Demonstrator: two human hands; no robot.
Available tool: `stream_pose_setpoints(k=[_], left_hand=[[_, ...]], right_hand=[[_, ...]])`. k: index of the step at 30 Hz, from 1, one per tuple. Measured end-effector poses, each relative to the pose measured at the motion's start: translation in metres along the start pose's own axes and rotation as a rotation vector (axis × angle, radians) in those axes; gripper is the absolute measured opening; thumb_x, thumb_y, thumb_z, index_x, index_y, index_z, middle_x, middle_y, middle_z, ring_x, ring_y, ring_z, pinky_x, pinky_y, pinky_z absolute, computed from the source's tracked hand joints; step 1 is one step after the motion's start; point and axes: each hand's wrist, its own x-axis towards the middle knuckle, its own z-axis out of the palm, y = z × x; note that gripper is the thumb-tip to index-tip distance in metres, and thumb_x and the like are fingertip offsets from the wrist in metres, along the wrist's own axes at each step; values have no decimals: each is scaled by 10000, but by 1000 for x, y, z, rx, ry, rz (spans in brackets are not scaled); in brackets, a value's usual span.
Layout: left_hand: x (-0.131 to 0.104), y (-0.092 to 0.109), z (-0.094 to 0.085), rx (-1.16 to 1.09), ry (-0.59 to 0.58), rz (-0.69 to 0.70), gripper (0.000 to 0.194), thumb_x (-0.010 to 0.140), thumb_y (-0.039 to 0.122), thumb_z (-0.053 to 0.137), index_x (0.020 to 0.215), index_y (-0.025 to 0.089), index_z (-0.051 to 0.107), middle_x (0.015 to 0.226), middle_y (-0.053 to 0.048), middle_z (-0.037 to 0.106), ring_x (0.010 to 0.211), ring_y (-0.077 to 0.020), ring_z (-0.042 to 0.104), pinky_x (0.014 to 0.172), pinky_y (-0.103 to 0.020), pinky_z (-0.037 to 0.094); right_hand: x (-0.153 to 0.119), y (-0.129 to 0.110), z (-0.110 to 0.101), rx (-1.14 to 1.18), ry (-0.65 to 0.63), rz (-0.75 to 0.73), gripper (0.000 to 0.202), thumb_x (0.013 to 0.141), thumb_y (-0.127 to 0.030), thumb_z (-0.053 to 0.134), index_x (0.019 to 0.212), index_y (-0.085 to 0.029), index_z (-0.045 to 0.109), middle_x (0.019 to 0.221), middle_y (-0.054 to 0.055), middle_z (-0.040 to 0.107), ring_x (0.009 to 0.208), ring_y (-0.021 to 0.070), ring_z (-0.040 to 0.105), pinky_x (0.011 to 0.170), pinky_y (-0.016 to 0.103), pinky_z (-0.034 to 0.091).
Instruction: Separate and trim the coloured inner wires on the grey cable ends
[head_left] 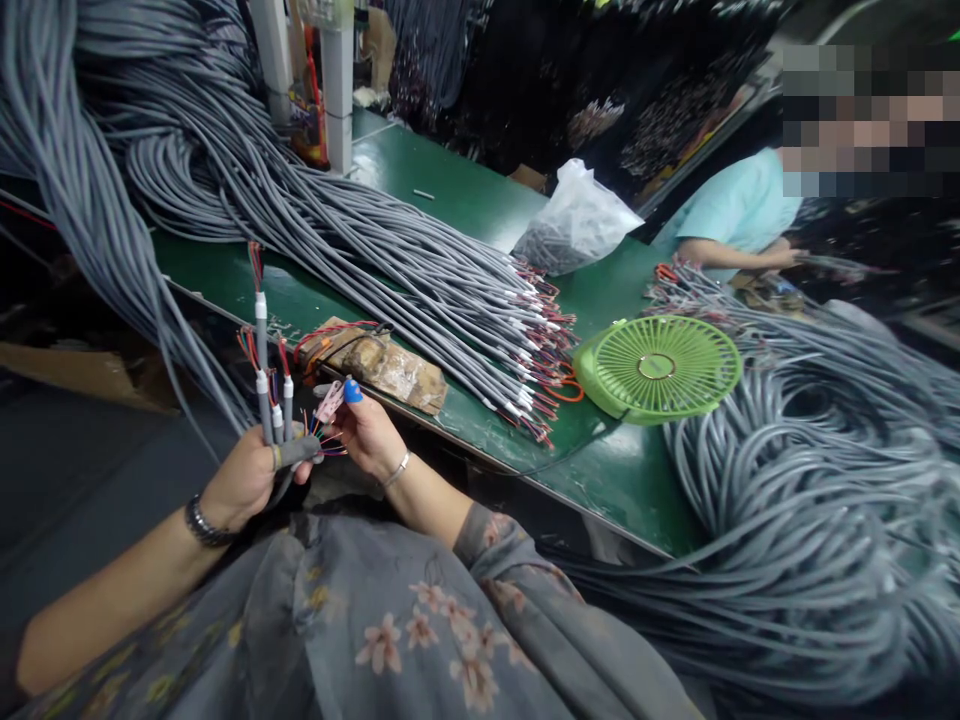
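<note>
My left hand (251, 475) is closed around several grey cables (262, 408) that stand upright from it. White bands ring their ends, and thin coloured wires fan out above. A grey cover is on a left finger or thumb. Loose coloured wires (330, 440) spread from another cable end between the two hands. My right hand (371, 435), with a blue cover on its thumb tip, pinches a small flat pink-and-white patterned piece (330, 402) beside these wires. What kind of thing this piece is I cannot make out.
A large bundle of grey cables (360, 230) lies across the green table (450, 165). A worn block (397, 370) rests at its near edge. A green fan (656, 368), a plastic bag (574, 220) and coiled cables (787, 520) are to the right. A co-worker (739, 215) handles cables.
</note>
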Motion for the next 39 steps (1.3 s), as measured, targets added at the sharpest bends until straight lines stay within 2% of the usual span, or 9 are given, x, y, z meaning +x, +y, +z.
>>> stream_pose_setpoints(k=[6,12,18,23,28,31,35,39], left_hand=[[-11,-4,-4,-7,48,43,332,557,437,943,439,252,694,420,-30,604,407,-144,498,460,-285,430],[-17,-8,-8,9,97,74,331,574,441,945,460,243,707,451,-38,625,445,-163,553,485,-292,466],[-8,-6,-5,0,100,96,377,595,463,964,463,249,684,456,-27,618,460,-168,541,509,-308,491],[-7,-3,-5,3,83,83,400,575,475,967,439,240,674,447,-32,614,466,-161,542,511,-301,491],[-8,-1,-2,-12,75,82,344,568,444,955,476,219,711,448,-35,622,458,-154,544,500,-294,473],[-7,-1,-1,-7,66,80,364,566,453,953,457,223,692,449,-40,624,461,-157,550,504,-296,479],[-6,-4,-1,23,75,95,444,610,524,969,449,246,663,439,-35,608,450,-167,541,494,-304,483],[-5,-10,-2,49,91,90,451,622,538,965,465,251,656,453,-31,616,458,-170,544,502,-304,482]], right_hand=[[-4,-6,-4,21,-34,97,596,950,-770,837,805,-217,670,722,2,662,651,137,584,608,230,567],[-9,-5,-7,-8,-17,-14,474,885,-621,955,858,-205,728,737,-19,654,663,119,576,633,222,576],[-7,-3,-8,-45,-34,-21,535,821,-658,988,821,-209,696,727,-20,669,628,107,568,594,226,560],[-5,-1,-6,-71,3,-33,520,803,-644,992,805,-212,702,714,-18,662,614,110,544,590,240,535],[-4,5,-5,-157,158,-213,592,823,-729,934,694,-225,651,641,-28,608,611,124,529,620,254,510],[-2,5,-2,-128,130,-145,579,874,-763,889,756,-227,703,654,-15,628,648,151,570,643,271,530],[1,4,3,29,49,-5,533,890,-722,923,865,-216,760,747,13,690,735,178,646,711,294,585],[4,6,6,125,90,-27,516,880,-684,961,855,-214,751,755,10,711,736,170,657,707,278,584]])
